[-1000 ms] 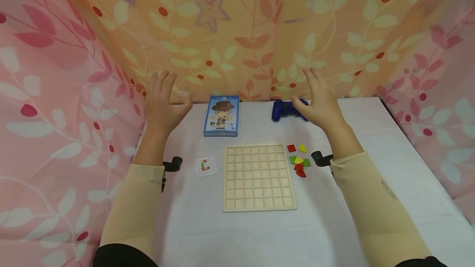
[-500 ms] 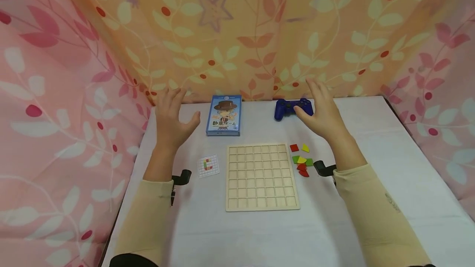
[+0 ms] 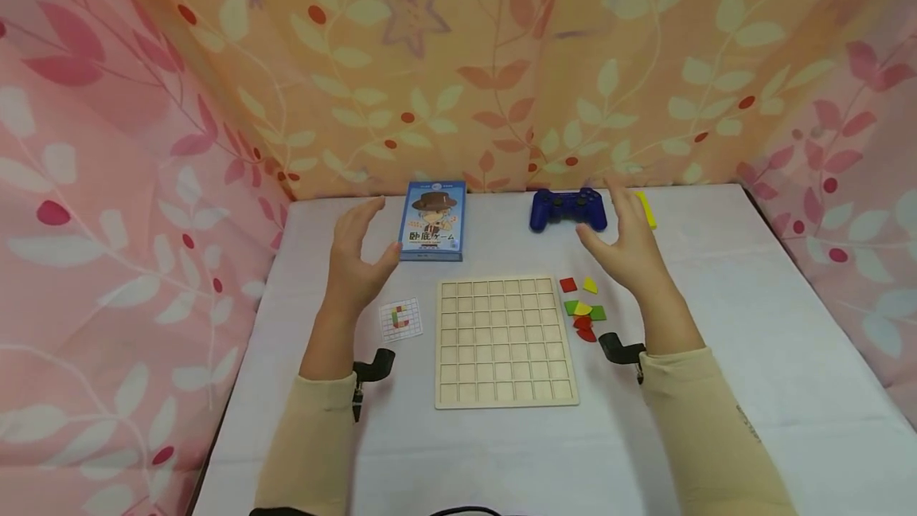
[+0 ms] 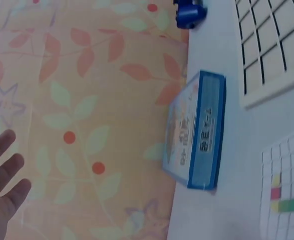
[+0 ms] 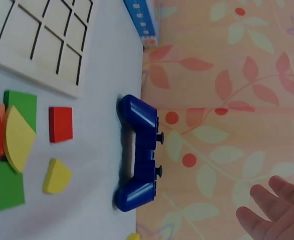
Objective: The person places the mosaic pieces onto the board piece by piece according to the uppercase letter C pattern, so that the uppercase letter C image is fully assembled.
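My left hand (image 3: 356,265) hovers over the table's left side, thumb spread from the fingers, holding nothing. It is nearest to a blue game box (image 3: 432,223) with a hatted cartoon figure. Below it lies a small grid card (image 3: 399,319) with a coloured C-shaped pattern. My right hand (image 3: 629,253), also spread and holding nothing, is raised beside a dark blue game controller (image 3: 568,209). A wooden grid board (image 3: 505,342) lies between the arms. To its right are loose flat pieces: a red square (image 5: 60,124), a yellow piece (image 5: 57,176), and overlapping green (image 5: 5,185), yellow and red ones.
A yellow object (image 3: 646,210) lies behind my right hand, partly hidden. The white-covered table (image 3: 516,460) meets a floral curtain (image 3: 501,62) at the back and pink curtains (image 3: 86,261) at the sides. A black camera mount (image 3: 622,349) sits on each wrist.
My left hand has moved right and toward me, lowering to beside the game box. My right hand has come slightly down and right, uncovering the controller and a yellow object.
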